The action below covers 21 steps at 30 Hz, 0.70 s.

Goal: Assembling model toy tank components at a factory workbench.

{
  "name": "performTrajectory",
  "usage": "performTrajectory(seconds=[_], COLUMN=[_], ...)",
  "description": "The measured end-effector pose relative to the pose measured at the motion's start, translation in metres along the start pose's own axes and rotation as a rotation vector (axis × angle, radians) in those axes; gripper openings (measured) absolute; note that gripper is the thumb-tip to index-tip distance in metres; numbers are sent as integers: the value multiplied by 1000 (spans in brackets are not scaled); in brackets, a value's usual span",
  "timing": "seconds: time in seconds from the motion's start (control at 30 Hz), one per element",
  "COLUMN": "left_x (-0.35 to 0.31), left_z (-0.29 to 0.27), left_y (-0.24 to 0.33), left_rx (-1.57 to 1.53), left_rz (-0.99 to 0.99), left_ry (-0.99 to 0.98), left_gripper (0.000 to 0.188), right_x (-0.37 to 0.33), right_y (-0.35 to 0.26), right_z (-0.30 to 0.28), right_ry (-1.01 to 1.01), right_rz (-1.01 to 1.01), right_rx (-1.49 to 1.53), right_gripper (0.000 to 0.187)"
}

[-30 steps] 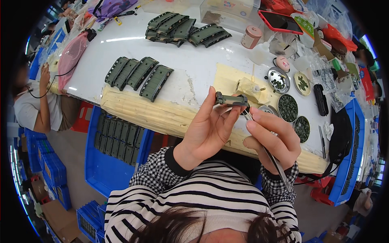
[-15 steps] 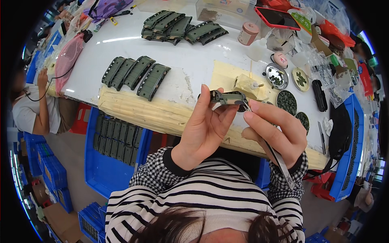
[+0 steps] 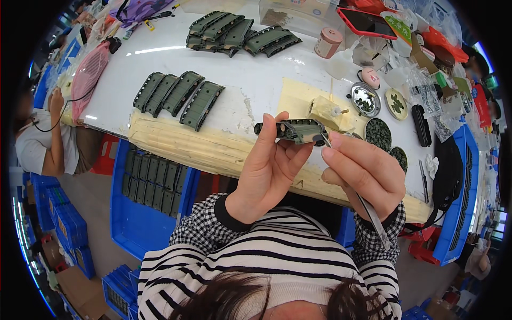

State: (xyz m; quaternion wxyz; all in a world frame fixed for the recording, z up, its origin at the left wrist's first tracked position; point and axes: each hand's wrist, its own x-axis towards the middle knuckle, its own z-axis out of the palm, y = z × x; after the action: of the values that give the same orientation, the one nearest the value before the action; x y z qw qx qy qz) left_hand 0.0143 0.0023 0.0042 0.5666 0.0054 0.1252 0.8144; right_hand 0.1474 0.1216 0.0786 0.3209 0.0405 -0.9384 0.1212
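Note:
My left hand grips a curved, camouflage-green plastic part between thumb and fingers, above the table's front edge. In my right hand are metal tweezers, pinched near the tips; their back end slants down toward my checked sleeve. The tweezer tips meet the right end of the part. Whether they hold a small piece there is too small to tell. Similar curved green parts lie in a row on the table to the left, and more are stacked farther back.
Right of my hands stand round dishes of small dark-green pieces, a metal dish and a yellowish block with a nozzle. A blue crate holding green parts sits below left. Another person sits at far left.
The held part has rolled slightly in my left hand, so more of its face and left end shows. The tweezers have shifted a little with my right hand.

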Motion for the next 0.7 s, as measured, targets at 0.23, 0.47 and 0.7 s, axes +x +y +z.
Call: performTrajectory(seconds=[0.23, 0.47, 0.7], left_x=[1, 3, 8], left_z=[-3, 1, 5], left_y=[-1, 0, 7], left_rx=[-15, -131, -490], left_rz=[-9, -86, -267], left_ry=[-19, 22, 42], left_gripper=[34, 44, 60], right_x=[-1, -1, -10], right_y=[2, 3, -5], right_z=[2, 3, 10], right_ry=[8, 66, 279], right_rz=[-14, 32, 104], right_rx=[-19, 39, 263], right_gripper=[32, 34, 40])
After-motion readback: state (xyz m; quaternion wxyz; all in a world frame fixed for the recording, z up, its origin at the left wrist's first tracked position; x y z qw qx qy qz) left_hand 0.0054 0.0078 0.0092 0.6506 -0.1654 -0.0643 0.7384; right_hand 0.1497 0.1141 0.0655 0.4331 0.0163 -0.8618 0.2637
